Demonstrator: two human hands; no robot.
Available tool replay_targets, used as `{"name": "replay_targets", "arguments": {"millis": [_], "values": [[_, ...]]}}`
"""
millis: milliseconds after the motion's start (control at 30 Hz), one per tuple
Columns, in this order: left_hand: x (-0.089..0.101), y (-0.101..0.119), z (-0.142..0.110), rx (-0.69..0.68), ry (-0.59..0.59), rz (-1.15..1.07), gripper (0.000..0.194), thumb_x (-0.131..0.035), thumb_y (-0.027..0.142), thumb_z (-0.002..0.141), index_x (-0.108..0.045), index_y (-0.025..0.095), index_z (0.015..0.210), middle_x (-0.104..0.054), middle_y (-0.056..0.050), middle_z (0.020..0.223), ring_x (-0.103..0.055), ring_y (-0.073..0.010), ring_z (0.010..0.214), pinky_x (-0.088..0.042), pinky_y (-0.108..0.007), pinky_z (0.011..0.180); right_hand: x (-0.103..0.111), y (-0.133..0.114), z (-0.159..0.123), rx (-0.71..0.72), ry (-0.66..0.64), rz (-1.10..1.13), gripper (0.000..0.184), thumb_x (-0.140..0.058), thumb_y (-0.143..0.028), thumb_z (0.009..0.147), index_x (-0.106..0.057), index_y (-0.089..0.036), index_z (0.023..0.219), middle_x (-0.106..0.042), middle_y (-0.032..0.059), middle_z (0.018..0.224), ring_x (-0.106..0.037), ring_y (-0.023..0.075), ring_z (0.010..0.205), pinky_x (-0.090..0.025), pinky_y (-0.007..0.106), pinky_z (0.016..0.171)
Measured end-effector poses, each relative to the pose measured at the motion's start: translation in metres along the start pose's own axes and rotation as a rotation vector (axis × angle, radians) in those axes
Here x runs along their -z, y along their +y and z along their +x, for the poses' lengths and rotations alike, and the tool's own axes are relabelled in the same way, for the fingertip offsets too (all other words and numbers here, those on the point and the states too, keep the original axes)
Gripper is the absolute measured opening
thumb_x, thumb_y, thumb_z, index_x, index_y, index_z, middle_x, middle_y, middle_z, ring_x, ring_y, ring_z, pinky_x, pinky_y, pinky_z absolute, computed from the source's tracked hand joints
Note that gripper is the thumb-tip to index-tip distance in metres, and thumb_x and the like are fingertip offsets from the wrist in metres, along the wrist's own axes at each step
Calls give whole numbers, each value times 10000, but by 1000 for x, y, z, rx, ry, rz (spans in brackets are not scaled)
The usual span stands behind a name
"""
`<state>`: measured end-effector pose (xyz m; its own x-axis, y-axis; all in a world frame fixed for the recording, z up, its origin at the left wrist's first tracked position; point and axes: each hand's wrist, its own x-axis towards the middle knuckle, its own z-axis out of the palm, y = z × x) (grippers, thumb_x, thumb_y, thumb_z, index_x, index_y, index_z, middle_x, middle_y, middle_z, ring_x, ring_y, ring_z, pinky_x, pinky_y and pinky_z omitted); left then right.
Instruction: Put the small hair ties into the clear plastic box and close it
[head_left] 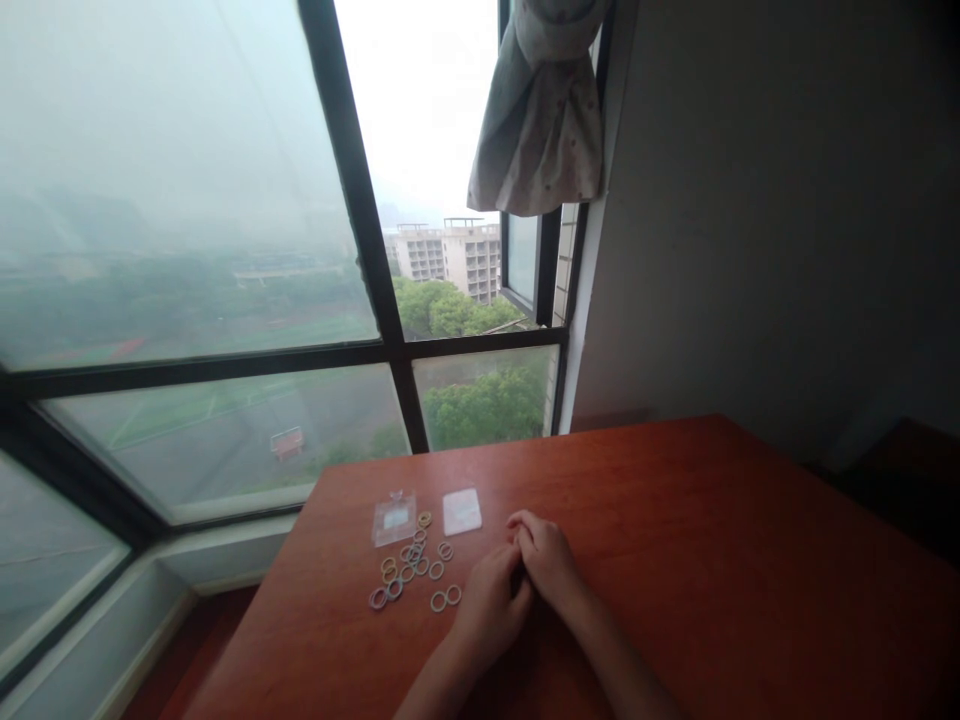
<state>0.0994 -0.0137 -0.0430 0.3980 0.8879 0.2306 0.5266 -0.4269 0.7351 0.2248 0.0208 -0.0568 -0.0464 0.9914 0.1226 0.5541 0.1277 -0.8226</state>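
Note:
My left hand [495, 602] and my right hand [549, 560] meet over the table, fingers curled and touching each other. Whatever may lie between them is hidden. Just left of my left hand are two pale thin rings [439, 602], side by side. Beyond these lies a loose cluster of several small rings [407, 573] in grey, yellowish and purplish tones; some overlap, and they look like hair ties. A clear plastic box [382, 533] stands behind the cluster. To its right, a whitish square piece [461, 511] like a lid lies flat.
The reddish-brown wooden table [675, 520] reaches to a dark wall [757, 250] on the right. Dark-framed windows [394, 348] rise behind its far edge, one pane open. A knotted curtain [547, 130] hangs above. A pale sill [240, 530] runs along the left.

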Motion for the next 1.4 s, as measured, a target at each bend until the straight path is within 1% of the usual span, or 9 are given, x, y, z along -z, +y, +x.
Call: {"name": "replay_targets", "arguments": {"millis": [100, 167, 367, 500, 700, 967, 1100, 1233, 1400], "values": [[20, 3, 2, -27, -77, 73, 205, -467, 83, 747, -642, 172, 806, -694, -37, 784, -604, -165, 695, -391, -233, 616, 0, -3, -2, 33, -1, -44, 291, -396, -170, 850, -668, -189, 951, -709, 52, 884, -646, 187, 849, -445, 255, 754], [40, -1, 4, -13, -42, 175, 171, -481, 110, 760, -637, 180, 754, -663, -17, 708, -576, -149, 644, -377, -230, 602, -2, -9, -6, 77, -2, -91, 278, -415, -171, 853, -665, -190, 974, -699, 61, 947, -633, 190, 891, -446, 260, 793], [114, -47, -1, 269, 370, 474, 200, -466, 279, 851, -643, 201, 904, -656, -39, 852, -608, -181, 728, -437, -272, 650, -14, -28, -20, 323, -85, -248, 320, -495, -194, 836, -623, -233, 1127, -592, 63, 1263, -501, 228, 1172, -373, 351, 1014], [138, -82, -10, 283, 452, 561, 248, -483, 275, 814, -674, 193, 950, -650, -80, 1003, -616, -248, 964, -482, -358, 867, -21, -30, -24, 388, -199, -351, 495, -547, -309, 838, -498, -274, 1330, -369, 35, 1504, -291, 287, 1375, -236, 458, 1124], [132, -105, -12, 314, 389, 449, 335, -468, 320, 828, -680, 165, 1036, -560, -118, 1270, -567, -249, 1157, -467, -375, 989, -24, -26, -23, 380, -232, -384, 473, -476, -333, 887, -492, -236, 1350, -406, 41, 1484, -310, 263, 1376, -186, 442, 1156], [130, -113, -9, 319, 383, 448, 414, -447, 373, 877, -625, 144, 1171, -569, -134, 1319, -531, -261, 1223, -423, -416, 1057, -23, -25, -23, 323, -138, -390, 452, -452, -247, 872, -551, -124, 1296, -512, 102, 1386, -411, 253, 1297, -257, 376, 1132], [122, -118, -2, 291, 372, 520, 452, -408, 261, 889, -549, 79, 1278, -526, -176, 1365, -464, -275, 1294, -355, -448, 1114, -22, -26, -23, 330, -104, -402, 414, -460, -250, 876, -582, -132, 1254, -533, 95, 1358, -424, 257, 1261, -273, 379, 1115], [115, -117, 2, 202, 312, 532, 459, -408, 124, 840, -566, 116, 1271, -557, -149, 1335, -499, -254, 1258, -400, -426, 1083, -22, -28, -24, 340, -87, -415, 383, -480, -251, 874, -592, -146, 1224, -544, 90, 1338, -432, 257, 1230, -285, 379, 1096], [117, -102, -2, 158, 210, 502, 415, -456, 173, 855, -603, 158, 1242, -625, -124, 1248, -563, -259, 1157, -445, -433, 1017, -15, -27, -21, 311, -55, -435, 281, -491, -208, 865, -629, -177, 1107, -591, 82, 1242, -476, 239, 1148, -339, 346, 1028]]}}
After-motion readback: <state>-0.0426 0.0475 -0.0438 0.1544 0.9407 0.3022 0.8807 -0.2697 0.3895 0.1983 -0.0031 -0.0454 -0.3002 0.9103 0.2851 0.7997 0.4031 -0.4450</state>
